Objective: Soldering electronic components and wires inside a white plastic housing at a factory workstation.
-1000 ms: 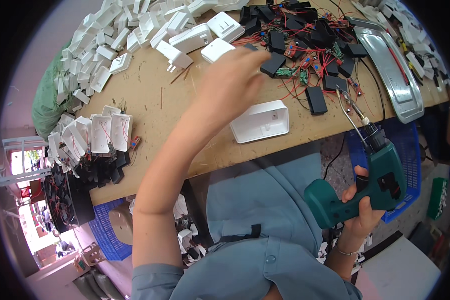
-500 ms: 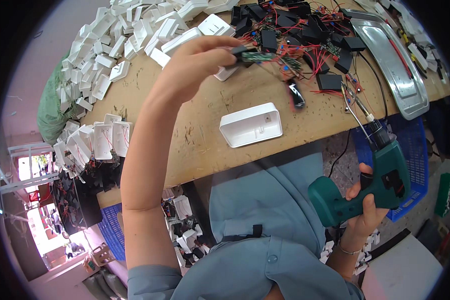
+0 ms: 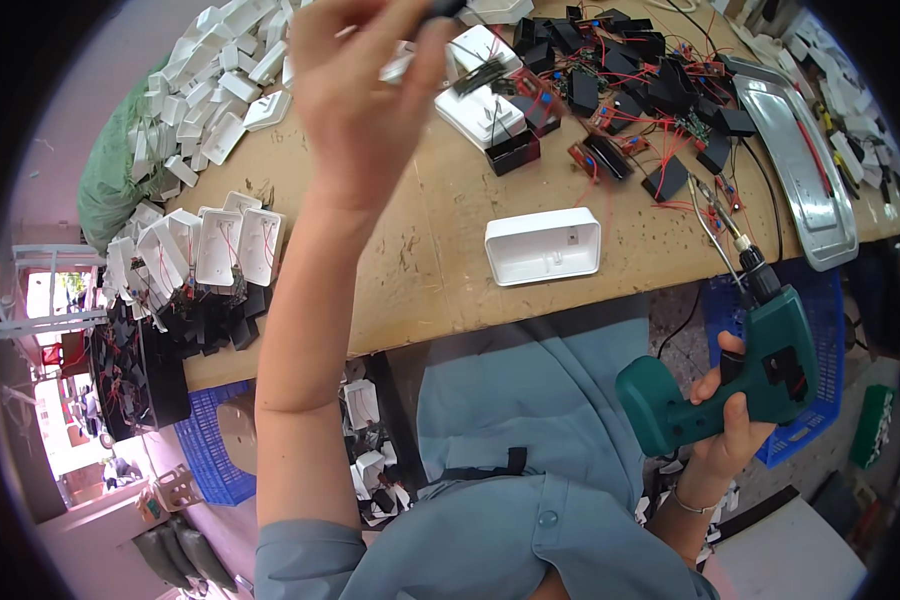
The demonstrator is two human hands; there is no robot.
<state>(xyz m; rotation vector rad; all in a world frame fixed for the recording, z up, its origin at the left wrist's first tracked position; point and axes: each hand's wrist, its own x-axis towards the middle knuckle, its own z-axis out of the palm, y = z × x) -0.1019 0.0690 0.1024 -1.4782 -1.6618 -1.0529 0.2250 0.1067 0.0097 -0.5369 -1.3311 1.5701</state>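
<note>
The left hand [image 3: 365, 95] was raised far over the bench, pinching a small dark part [image 3: 445, 8]. The right hand [image 3: 730, 425] gripped a green drill [image 3: 745, 375] near right, well apart from it.

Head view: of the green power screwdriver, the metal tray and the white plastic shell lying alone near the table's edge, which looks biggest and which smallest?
1. Green power screwdriver, though it is held off the table, nearer the camera, which may flatter it.
2. Metal tray, close behind; fisheye bending at the rim makes those two unsure.
3. White plastic shell, clearly smallest.
</note>
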